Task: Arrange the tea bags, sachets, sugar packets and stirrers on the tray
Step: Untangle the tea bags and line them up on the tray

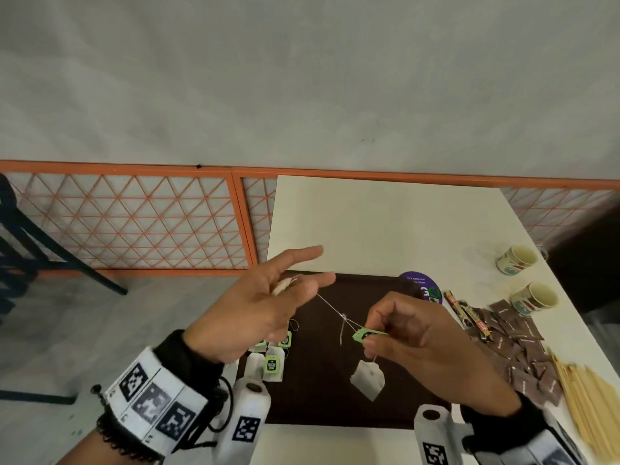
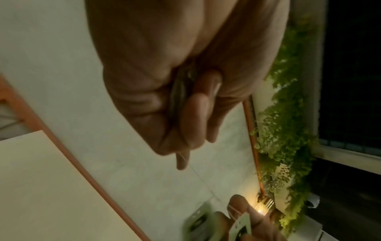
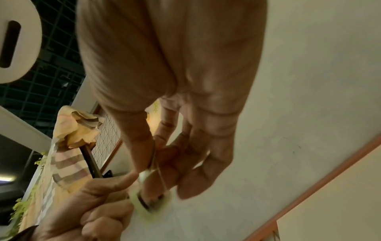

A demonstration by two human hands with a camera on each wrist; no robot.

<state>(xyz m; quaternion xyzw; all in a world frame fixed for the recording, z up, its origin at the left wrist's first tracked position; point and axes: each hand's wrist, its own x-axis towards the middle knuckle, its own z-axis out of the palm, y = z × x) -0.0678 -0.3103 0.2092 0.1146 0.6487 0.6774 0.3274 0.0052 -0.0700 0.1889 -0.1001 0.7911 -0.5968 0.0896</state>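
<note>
A dark brown tray (image 1: pixel 335 411) lies on the white table (image 1: pixel 385 223). My left hand (image 1: pixel 297 286) is raised over the tray's left side and pinches a tea bag (image 1: pixel 281 285), with the index finger stretched out. A thin string (image 1: pixel 330 308) runs from there to a green tag (image 1: pixel 364 334), which my right hand (image 1: pixel 379 328) pinches. A second tea bag (image 1: pixel 368 380) hangs by its string under the right hand, over the tray. Several tea bags with green tags (image 1: pixel 273 362) lie at the tray's left edge. In the left wrist view my left hand (image 2: pixel 185 114) is curled.
Right of the tray lie brown sugar packets (image 1: pixel 523 350), long sachets (image 1: pixel 469 312) and wooden stirrers (image 1: pixel 590 404). Two cups (image 1: pixel 518 258) (image 1: pixel 536 297) stand at the table's right edge. A purple disc (image 1: pixel 421 285) sits by the tray's far corner. An orange lattice fence (image 1: pixel 134 223) runs behind.
</note>
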